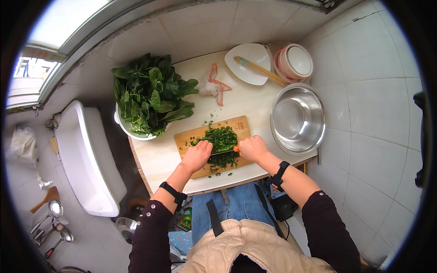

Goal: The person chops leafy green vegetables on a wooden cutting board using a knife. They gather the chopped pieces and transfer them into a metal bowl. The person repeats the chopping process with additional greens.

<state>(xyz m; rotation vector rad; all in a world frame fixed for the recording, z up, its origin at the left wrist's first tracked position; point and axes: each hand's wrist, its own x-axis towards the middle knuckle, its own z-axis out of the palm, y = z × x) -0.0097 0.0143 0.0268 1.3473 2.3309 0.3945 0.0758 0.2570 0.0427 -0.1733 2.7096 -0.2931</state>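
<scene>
A wooden cutting board lies at the table's near edge with chopped green leaves heaped on it. A knife with an orange handle lies across the heap, its blade seen nearly edge-on. My right hand is closed around the handle at the board's right side. At the other end of the blade, my left hand is closed at its tip, apparently gripping it; the fingers hide the contact. Leaf bits are scattered around the heap and just beyond the board's far edge.
A white basin of leafy greens stands at the back left, a steel bowl at the right. Behind are a crumpled mesh bag, a white plate with chopsticks and stacked pink-rimmed bowls. Tiled walls bound the table.
</scene>
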